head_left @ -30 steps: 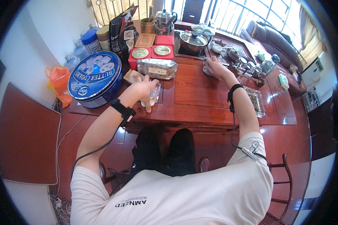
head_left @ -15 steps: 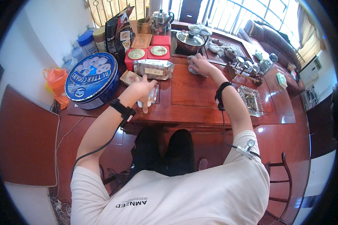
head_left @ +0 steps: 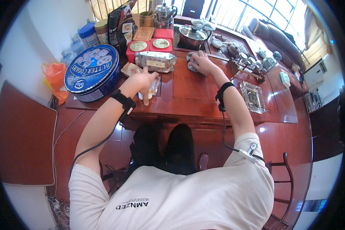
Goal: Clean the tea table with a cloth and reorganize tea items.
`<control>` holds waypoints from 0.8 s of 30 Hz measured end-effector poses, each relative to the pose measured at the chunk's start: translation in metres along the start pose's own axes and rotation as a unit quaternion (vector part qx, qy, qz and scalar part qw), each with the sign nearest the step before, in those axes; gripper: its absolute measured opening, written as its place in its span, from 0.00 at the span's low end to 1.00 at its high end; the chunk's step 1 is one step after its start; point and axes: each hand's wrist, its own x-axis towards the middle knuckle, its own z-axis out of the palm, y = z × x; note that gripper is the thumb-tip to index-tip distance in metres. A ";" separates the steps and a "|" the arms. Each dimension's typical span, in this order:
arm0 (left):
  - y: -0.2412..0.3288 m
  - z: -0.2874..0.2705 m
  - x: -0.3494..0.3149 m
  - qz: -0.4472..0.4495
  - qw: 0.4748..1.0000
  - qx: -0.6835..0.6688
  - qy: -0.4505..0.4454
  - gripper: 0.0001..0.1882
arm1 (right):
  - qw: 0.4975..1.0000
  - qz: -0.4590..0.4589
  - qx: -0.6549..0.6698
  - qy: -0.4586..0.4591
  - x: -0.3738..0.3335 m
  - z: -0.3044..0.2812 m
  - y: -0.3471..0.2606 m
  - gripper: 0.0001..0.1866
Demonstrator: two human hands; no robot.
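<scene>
My right hand [head_left: 204, 65] is pressed down on a crumpled grey cloth [head_left: 191, 61] on the dark red wooden table [head_left: 195, 90], just in front of a lidded pot [head_left: 193, 36]. Fingers apart, my left hand [head_left: 141, 82] reaches over a small clear-and-white packet [head_left: 154, 89] near the front edge. It is touching or just above the packet; I cannot tell which. A tan paper packet [head_left: 129, 69] lies beside that hand, and a silver foil bag [head_left: 156, 62] lies just beyond it.
A round blue cookie tin [head_left: 92, 73] stands at the left, with red canisters [head_left: 161, 44] and a black bag [head_left: 119, 32] behind. On the right are a glass ashtray [head_left: 252, 96] and a wooden rack [head_left: 246, 73] of small cups. The table's front edge runs before my knees.
My right hand has slid slightly left over the tabletop with the grey cloth. My left hand has stayed about where it was. The whole view has shifted a little.
</scene>
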 end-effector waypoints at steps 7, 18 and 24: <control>-0.005 0.003 -0.004 0.005 1.000 0.003 0.001 0.72 | 1.000 0.011 0.028 0.004 -0.063 -0.012 -0.055 0.17; -0.004 0.001 -0.003 0.002 1.000 0.015 0.005 0.74 | 0.998 -0.028 0.049 0.023 -0.162 -0.030 -0.127 0.12; -0.007 0.005 0.002 0.009 1.000 -0.003 0.005 0.73 | 0.997 -0.041 0.045 0.045 -0.190 -0.037 -0.156 0.12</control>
